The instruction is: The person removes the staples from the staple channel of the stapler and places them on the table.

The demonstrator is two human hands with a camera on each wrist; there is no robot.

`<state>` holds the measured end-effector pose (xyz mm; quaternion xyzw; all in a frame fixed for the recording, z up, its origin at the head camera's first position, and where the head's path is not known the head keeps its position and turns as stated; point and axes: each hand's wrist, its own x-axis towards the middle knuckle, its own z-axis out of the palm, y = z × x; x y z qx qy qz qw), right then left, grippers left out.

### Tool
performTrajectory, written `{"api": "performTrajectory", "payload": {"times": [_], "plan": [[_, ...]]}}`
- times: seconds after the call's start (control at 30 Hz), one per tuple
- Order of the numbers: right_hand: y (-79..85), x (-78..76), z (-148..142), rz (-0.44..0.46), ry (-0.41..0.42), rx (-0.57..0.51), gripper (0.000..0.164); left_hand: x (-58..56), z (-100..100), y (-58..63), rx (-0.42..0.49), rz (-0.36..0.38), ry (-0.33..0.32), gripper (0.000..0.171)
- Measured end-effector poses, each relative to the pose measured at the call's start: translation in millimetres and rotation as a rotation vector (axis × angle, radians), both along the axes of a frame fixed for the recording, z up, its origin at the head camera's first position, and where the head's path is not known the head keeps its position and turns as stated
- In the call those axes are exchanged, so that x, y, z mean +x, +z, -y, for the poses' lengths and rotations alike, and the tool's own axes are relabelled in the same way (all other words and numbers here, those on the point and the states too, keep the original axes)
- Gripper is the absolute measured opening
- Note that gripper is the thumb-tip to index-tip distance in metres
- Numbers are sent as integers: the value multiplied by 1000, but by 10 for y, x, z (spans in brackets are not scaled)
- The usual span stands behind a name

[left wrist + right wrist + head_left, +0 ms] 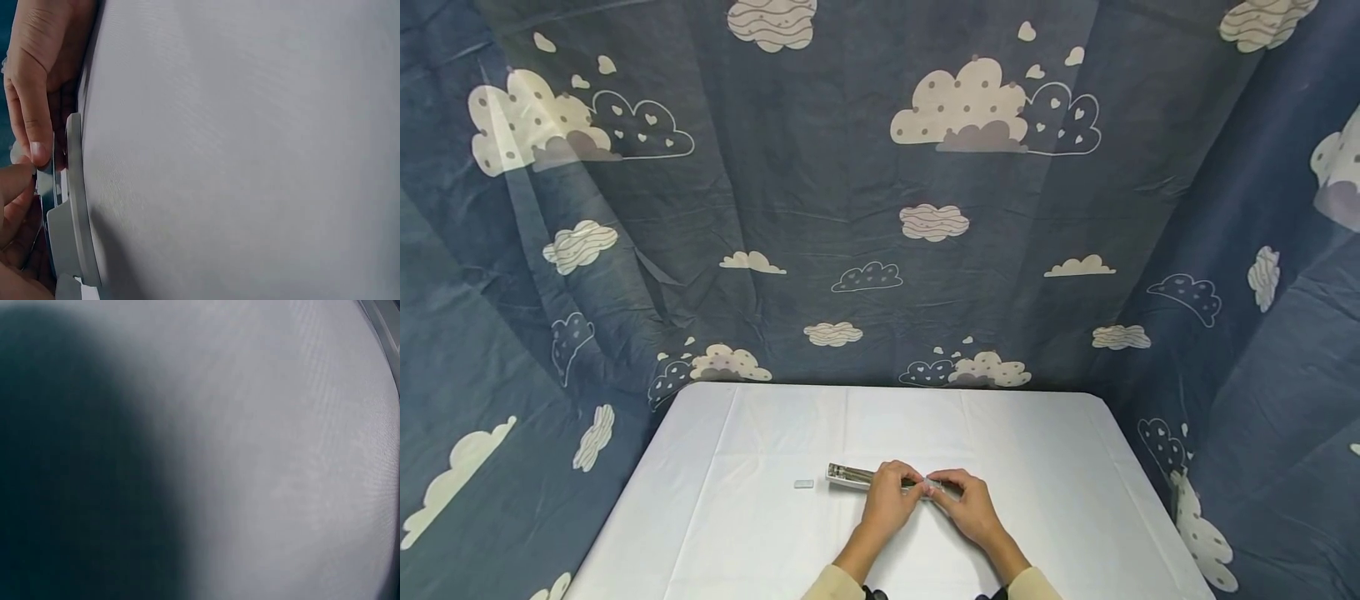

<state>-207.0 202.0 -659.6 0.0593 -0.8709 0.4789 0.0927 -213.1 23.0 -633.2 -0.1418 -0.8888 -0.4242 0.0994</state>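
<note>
A long grey stapler (pixel 847 476) with a dark metal top lies across the middle of the table, its left end showing past the hands. My left hand (pixel 889 502) reaches over it, thumb and fingers pinching at its middle. Opposite, my right hand (pixel 972 507) grips its right part, and the fingertips of both hands meet. Something small and pale shows between them, too covered to tell its kind. From the left wrist view, the stapler's grey body (pixel 76 206) stands edge-on beside the fingers. A small grey strip, perhaps staples (pixel 803 483), lies left of the stapler.
A white cloth covers the table (pixel 760 542). Behind and at both sides hangs a dark blue curtain (pixel 820 183) with cloud prints. The right wrist view holds mostly white cloth (pixel 269 450) and a blurred dark shape (pixel 75 462).
</note>
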Motion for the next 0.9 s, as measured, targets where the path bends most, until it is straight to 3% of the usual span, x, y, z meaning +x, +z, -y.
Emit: {"api": "performTrajectory", "payload": {"times": [0.23, 0.6, 0.9], "plan": [[11, 2, 4, 22, -1, -8, 19, 3, -33, 24, 2, 35, 39, 9], [0, -4, -1, 42, 15, -23, 19, 15, -32, 12, -44, 21, 19, 7], [-24, -9, -23, 28, 38, -23, 19, -2, -19, 1, 8, -12, 7, 6]]}}
